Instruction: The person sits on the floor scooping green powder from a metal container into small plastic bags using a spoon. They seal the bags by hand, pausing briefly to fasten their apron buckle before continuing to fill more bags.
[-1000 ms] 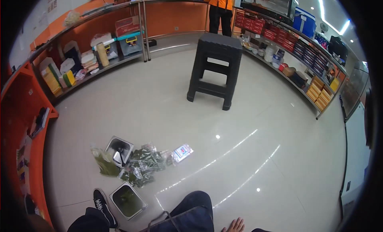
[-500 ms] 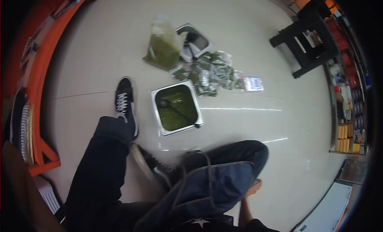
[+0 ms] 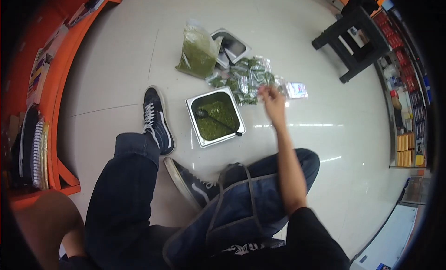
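Note:
My right hand reaches to the right edge of a pile of small clear bags with green contents. Its fingers are curled together by the clear plastic, and I cannot make out what they hold. To the left of the hand stands a square metal container with a green, wet-looking mass inside. A black ladle lies across that mass, its handle end over the rim. Of my left arm, only a blurred part shows at the lower left; the hand is out of view.
A large clear bag of green stuff stands behind the container, beside another metal container with a dark utensil. A white packet lies right of the pile. A black stool, stocked shelves and an orange shelf flank the floor.
My right hand has moved from beside my right knee, forward to the small bags. The view has shifted slightly; the containers and bags keep their places on the floor.

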Motion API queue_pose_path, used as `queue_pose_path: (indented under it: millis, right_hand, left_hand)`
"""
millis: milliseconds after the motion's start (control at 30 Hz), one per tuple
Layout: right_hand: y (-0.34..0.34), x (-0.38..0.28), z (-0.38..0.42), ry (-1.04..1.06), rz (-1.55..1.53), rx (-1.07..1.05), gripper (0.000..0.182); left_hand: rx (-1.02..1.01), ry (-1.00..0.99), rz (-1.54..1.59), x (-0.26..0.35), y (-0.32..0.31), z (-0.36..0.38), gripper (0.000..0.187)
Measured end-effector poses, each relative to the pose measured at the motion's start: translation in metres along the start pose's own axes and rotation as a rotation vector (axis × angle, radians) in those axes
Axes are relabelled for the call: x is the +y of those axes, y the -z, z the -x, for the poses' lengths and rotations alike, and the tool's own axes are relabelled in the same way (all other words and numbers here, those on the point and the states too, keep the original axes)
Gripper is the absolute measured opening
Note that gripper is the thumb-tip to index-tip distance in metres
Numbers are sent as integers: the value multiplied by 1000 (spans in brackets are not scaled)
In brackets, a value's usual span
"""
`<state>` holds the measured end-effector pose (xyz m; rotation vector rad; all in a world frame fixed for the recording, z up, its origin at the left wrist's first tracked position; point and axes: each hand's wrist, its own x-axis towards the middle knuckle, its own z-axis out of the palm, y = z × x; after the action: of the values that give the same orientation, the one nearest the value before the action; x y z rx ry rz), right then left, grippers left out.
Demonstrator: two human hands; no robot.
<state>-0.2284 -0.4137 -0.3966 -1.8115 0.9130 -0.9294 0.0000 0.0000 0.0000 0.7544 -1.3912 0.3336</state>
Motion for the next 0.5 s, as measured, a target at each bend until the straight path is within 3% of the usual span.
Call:
queue_pose_path:
  millis: [67,100,167,233,267,333,400,433,500]
  right_hand:
    - [-16,48,26,-388,-73,45,23]
    - [-17,49,22,-379,-66,51,23]
    - [2,54,28,-505,-313,159,17]
    - [20,60,3,-461,-257,225,19]
    - [28,65,-9,-438,-221,288,22]
    - [52,77,-34,-398,-66,185,27]
    - [61,94,-54,50,708,189,36]
    - [65,101,-56,-6,710,170,41]
    - [78,125,-49,19,787,120,40]
  left_hand:
    - [40,191,-38,-66,-71,17,55]
    - [48,183,-31,-87,-75,37,55]
    - [-77,500,-4,-125,-89,87,45]
    - [-190,863,61,-140,-106,139,34]
    - [-417,1067,63,-147,-102,161,38]
    - [-850,1366,96,-152,-104,179,47]
    - [-1284,1029,121,-158,-88,214,53]
    - [-1249,1047,124,-158,-82,221,53]
    - [-1679,894,260,-157,-73,232,57]
